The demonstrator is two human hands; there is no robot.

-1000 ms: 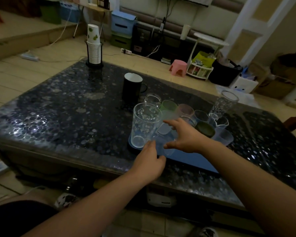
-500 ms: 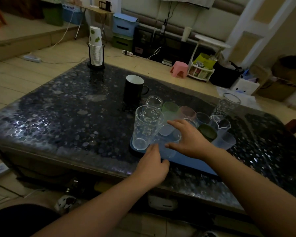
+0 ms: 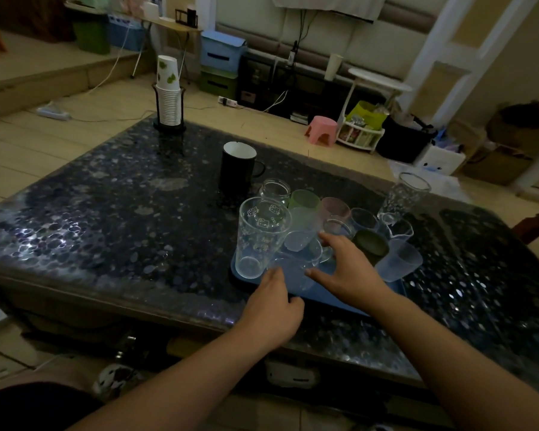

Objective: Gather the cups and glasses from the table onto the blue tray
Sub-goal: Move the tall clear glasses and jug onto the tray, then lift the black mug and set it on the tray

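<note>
A blue tray (image 3: 349, 301) lies at the table's near edge with several cups and glasses on it. A tall clear printed glass (image 3: 262, 237) stands at its left corner. Just right of that glass sits a low clear cup (image 3: 294, 275). My left hand (image 3: 274, 306) touches the cup's left side with thumb and forefinger, its other fingers curled. My right hand (image 3: 346, 269) curves over the cup's right side, thumb against it. A black mug (image 3: 237, 172) and a tall patterned glass (image 3: 408, 194) stand on the table off the tray.
A holder with a stack of paper cups (image 3: 168, 94) stands at the far left corner of the dark pebbled table (image 3: 106, 219). Behind the table are a pink stool (image 3: 322, 129), storage boxes, cables and a small white rack on the floor.
Both hands stay at the low clear cup on the tray's near left. The right hand has slid slightly nearer and lower over it. The view has shifted a little.
</note>
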